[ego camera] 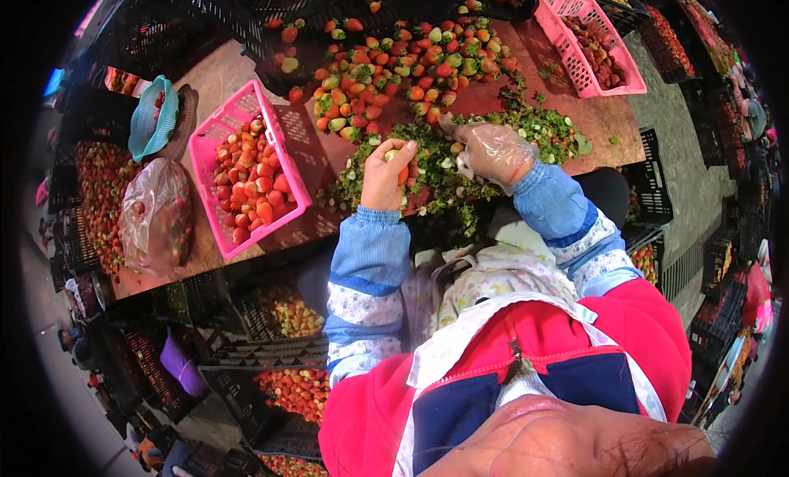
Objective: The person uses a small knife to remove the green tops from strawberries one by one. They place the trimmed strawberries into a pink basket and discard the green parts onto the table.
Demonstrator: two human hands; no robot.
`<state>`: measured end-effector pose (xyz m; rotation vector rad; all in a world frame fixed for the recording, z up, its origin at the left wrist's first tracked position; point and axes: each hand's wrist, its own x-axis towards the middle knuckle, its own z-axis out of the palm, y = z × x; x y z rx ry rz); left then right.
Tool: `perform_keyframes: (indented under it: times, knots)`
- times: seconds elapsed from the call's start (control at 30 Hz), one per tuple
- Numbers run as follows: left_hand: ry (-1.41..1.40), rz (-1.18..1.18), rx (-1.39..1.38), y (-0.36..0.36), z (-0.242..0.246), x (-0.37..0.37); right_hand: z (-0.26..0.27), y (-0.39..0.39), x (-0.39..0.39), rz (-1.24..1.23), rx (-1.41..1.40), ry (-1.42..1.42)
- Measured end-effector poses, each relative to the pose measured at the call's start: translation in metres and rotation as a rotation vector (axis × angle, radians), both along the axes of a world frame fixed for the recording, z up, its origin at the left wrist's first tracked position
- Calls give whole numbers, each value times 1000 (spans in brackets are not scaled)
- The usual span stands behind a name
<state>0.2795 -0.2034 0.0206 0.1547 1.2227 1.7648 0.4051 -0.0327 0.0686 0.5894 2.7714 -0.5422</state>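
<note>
My left hand point(383, 180) is bare and closed around a strawberry point(403, 176), whose pale end and red side show between the fingers. To its right my right hand point(497, 151) wears a clear plastic glove and hovers at the near edge of the strawberry pile point(425, 61). Its fingers curl downward; whether they hold anything is hidden. Beneath both hands lies a heap of green strawberry leaf caps point(431, 145) with pale cut bits. Left of my left hand stands a pink plastic basket point(288, 221) with hulled red strawberries point(249, 181) inside.
A second pink basket point(635, 82) of darker fruit stands at the table's far right. A blue-green colander point(140, 135) and a tied clear plastic bag point(155, 215) are on the left. Black crates point(271, 428) of strawberries crowd below the wooden table point(610, 150). People are at the rim.
</note>
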Motion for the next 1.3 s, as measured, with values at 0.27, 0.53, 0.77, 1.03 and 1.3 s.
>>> perform_keyframes:
  times: [0.27, 0.53, 0.77, 1.03, 1.3]
  knots:
    - [89, 11, -70, 10, 0, 3, 16, 72, 173, -545, -489, 627]
    - [-1, -64, -28, 25, -1, 14, 47, 73, 163, -414, -441, 794]
    - [32, -111, -68, 28, 3, 12, 34, 73, -42, -122, 94, 389]
    - [186, 22, -158, 42, -9, 11, 13, 25, -30, 11, -266, 322]
    - [148, 5, -71, 39, -10, 23, 7, -7, 22, -254, -1116, 795]
